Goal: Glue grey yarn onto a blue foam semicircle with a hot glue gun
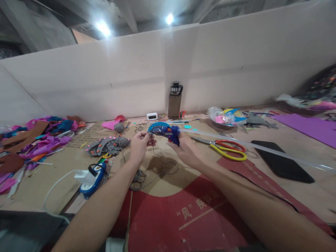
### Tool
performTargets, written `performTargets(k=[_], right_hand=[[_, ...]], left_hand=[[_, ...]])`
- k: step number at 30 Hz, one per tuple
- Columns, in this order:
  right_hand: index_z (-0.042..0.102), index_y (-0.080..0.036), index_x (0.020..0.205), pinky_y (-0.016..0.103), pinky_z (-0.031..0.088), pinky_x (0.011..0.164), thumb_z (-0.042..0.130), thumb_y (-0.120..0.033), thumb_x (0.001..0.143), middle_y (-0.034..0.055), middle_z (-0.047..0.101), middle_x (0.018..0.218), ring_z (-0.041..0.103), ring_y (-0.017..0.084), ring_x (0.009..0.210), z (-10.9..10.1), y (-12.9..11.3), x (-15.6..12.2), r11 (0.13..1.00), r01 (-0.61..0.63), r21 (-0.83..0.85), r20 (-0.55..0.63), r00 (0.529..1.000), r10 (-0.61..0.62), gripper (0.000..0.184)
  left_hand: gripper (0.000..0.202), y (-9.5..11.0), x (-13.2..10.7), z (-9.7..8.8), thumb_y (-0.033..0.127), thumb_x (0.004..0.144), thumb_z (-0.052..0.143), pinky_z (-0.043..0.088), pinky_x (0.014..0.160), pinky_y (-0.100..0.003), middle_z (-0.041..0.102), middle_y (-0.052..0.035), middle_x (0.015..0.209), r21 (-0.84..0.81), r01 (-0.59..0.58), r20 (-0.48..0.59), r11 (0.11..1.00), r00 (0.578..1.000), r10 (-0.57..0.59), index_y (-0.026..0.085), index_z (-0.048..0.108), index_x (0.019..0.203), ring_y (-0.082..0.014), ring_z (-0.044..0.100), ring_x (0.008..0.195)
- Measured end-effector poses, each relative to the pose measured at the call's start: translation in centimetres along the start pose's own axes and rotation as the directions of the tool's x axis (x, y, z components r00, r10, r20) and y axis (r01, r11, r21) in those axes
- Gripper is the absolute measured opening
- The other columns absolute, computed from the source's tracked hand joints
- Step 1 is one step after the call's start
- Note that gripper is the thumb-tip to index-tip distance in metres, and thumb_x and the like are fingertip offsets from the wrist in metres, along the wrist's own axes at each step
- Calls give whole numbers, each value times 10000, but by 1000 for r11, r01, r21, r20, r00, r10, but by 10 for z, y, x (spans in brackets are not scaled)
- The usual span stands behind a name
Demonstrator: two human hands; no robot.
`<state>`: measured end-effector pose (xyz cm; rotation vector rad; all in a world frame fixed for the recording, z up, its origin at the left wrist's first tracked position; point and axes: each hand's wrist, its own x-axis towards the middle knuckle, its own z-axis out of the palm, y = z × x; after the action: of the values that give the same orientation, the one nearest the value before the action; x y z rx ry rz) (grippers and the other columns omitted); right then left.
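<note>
My right hand (185, 150) is wrapped round the handle of a blue hot glue gun (172, 131), whose nozzle points left. From its back a long clear glue stick (252, 143) runs off to the right. My left hand (141, 145) is closed in a pinch at the nozzle end, on what looks like grey yarn (155, 149); its fingers partly cover it. A strand trails down to a loose tangle of yarn (138, 178) on the cardboard. Behind the nozzle lies a blue disc (159, 124). Grey strips with orange dots (105, 146) rest to the left.
Red-and-yellow-handled scissors (228, 149) and a black phone-like slab (282, 161) lie right. A water bottle (175, 101) stands by the back wall. Left are a blue power strip (93, 180) with a white charger and a pile of coloured scraps (44, 140). A bagged bowl (227, 117) sits back right.
</note>
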<state>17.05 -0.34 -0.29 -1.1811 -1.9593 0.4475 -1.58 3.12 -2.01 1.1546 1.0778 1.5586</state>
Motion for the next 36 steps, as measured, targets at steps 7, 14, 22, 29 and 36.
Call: performTargets(k=[7,14,22,29,36], right_hand=[[529,-145,1069,321,426,703,478,-304,858,115,639,931,577,227,798,2,1,1,999,-11,-45,2,1000,11,269],[523,-156,1109,331,427,725,480,-316,860,125,643,966,585,240,829,2,2,0,999,-5,-50,-9,1000,5,299],[531,-161,1121,327,429,747,472,-273,856,122,643,993,585,238,868,1,2,0,999,37,-28,-19,999,-37,293],[535,-134,1095,340,422,748,473,-282,852,139,639,984,579,247,848,0,1,0,998,-8,-66,-18,1000,7,291],[541,-145,1057,330,417,731,470,-295,855,138,644,970,583,246,835,-1,1,-1,997,-27,-78,-10,1000,26,262]], left_hand=[[237,1,-2,0,318,684,683,501,475,-243,671,-26,682,1,-19,15,1000,1000,19,141,546,764,-128,625,504],[230,2,-2,0,323,687,676,495,480,-240,673,-37,688,13,-33,3,999,999,33,139,553,753,-126,621,503],[250,3,-1,-2,348,687,677,504,504,-253,674,-43,698,9,-42,-5,999,999,42,142,554,758,-130,626,521],[264,7,-1,-1,347,679,686,495,502,-244,669,-42,706,-8,-39,-24,999,999,38,139,544,759,-125,624,518],[236,9,-1,-1,314,679,685,485,501,-236,662,-43,698,-27,-43,-52,999,998,41,135,547,747,-115,613,514]])
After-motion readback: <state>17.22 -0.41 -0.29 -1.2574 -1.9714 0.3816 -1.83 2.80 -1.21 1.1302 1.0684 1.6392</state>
